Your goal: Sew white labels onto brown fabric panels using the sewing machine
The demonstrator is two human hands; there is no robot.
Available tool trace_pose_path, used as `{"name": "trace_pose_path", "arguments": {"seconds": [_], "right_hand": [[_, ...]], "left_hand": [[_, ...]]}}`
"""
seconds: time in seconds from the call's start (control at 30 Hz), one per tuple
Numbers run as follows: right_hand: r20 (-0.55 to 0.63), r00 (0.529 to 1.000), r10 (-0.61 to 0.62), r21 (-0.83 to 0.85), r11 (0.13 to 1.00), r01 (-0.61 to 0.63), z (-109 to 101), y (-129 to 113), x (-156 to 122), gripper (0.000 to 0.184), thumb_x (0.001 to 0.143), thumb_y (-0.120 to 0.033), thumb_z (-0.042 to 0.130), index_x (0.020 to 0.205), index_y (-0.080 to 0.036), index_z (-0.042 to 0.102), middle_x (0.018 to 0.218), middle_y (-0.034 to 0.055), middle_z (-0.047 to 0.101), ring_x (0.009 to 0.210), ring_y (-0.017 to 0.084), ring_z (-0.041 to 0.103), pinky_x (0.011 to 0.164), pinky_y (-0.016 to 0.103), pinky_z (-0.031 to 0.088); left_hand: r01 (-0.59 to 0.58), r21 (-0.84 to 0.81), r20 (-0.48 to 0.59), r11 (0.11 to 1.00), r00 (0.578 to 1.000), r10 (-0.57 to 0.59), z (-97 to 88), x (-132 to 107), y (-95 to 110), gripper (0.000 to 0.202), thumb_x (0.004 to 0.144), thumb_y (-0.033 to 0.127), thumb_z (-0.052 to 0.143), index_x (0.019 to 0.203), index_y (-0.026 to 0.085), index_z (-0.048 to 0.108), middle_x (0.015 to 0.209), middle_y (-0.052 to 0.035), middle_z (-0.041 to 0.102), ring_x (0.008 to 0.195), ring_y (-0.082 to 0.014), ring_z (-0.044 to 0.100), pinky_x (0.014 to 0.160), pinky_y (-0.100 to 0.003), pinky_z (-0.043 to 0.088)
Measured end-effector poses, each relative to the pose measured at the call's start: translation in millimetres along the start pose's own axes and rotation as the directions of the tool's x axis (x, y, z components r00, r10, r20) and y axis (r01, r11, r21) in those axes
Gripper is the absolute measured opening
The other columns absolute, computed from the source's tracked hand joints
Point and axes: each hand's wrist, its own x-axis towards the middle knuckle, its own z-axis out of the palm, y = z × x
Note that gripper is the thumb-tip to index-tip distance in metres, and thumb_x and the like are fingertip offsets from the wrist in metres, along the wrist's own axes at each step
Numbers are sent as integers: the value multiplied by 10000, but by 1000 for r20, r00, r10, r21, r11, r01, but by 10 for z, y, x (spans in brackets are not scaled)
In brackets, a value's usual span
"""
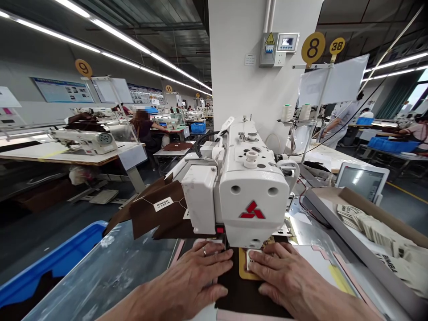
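Observation:
My left hand [190, 278] and my right hand [284, 276] lie flat on a dark brown piece of material [249, 296], pressing it on the sewing table just in front of the needle area. A tan patch [245, 267] sits on that piece. The fingers of my right hand rest on a small white label [251, 259] beside the patch. Above my hands stands the white head of an industrial sewing machine [252, 191], and it hides the needle. Several brown pieces with a white "BIMBA Y LOLA" tag [163, 204] lie at the machine's left.
A cardboard tray of stacked tags [377, 232] lies to the right, next to a touchscreen monitor [363, 180]. A blue bin [43, 263] is at the lower left. Co-workers sit and stand at other sewing stations, and a white pillar rises behind the machine.

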Motion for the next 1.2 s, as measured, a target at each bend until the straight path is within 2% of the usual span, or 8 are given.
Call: {"name": "trace_pose_path", "arguments": {"seconds": [0.2,0.3,0.43,0.6,0.77,0.9,1.07,1.2], "right_hand": [[-43,999,10,20,1000,-10,-3,31,30,368,1072,-374,569,1436,-355,622,1451,-11,668,1233,277,599,1113,495,425],[-57,998,25,30,999,-23,-36,55,76,365,1073,-367,570,1433,-356,630,1408,-10,694,1218,265,602,1126,495,409],[-43,998,38,34,999,-36,-81,95,139,335,1084,-370,545,1404,-344,642,1354,-16,712,1226,270,584,1139,522,381],[-51,998,29,39,999,-27,-109,142,178,281,1092,-343,517,1320,-322,680,1252,-1,737,1186,257,593,1133,521,365],[-86,996,18,40,999,-14,-75,161,162,253,1072,-294,539,1275,-309,689,1297,-6,726,1233,249,581,1152,495,347],[-84,996,3,39,999,0,-47,145,152,268,1063,-275,534,1287,-294,679,1326,1,712,1224,251,582,1130,478,378],[-97,995,3,8,1000,-2,-50,116,155,324,1069,-263,520,1363,-273,657,1328,31,716,1202,259,590,1090,454,430],[-101,995,5,-2,1000,-5,-43,125,115,339,1067,-246,519,1383,-260,641,1352,42,705,1192,247,612,1047,426,481]], "left_hand": [[9,52,-44,999,999,-7,95,28,-52,505,1046,290,646,1539,295,537,1583,-3,532,1465,-301,500,1247,-459,388],[15,40,-73,999,997,-12,87,76,-74,505,1043,283,648,1535,302,539,1510,-11,613,1423,-304,544,1229,-458,408],[43,70,-38,997,998,-41,38,139,-96,460,1060,284,616,1516,288,561,1405,-44,689,1366,-320,595,1171,-482,471],[61,103,-41,993,998,-57,12,193,-103,476,1077,274,593,1549,285,536,1418,-89,676,1269,-329,667,1069,-479,554],[53,113,-59,992,997,-47,34,187,-95,507,1061,236,611,1559,285,525,1453,-82,653,1302,-319,647,1096,-477,539],[66,129,-70,989,996,-57,72,152,-109,477,1057,258,614,1531,275,563,1461,-69,650,1315,-329,638,1122,-491,526],[49,126,-133,991,991,-32,135,116,-149,511,1045,244,623,1547,307,545,1482,-49,635,1357,-317,611,1174,-481,487],[39,141,-140,989,990,-19,146,114,-155,519,1050,253,620,1558,312,531,1500,-45,619,1404,-321,570,1189,-483,474]]}}
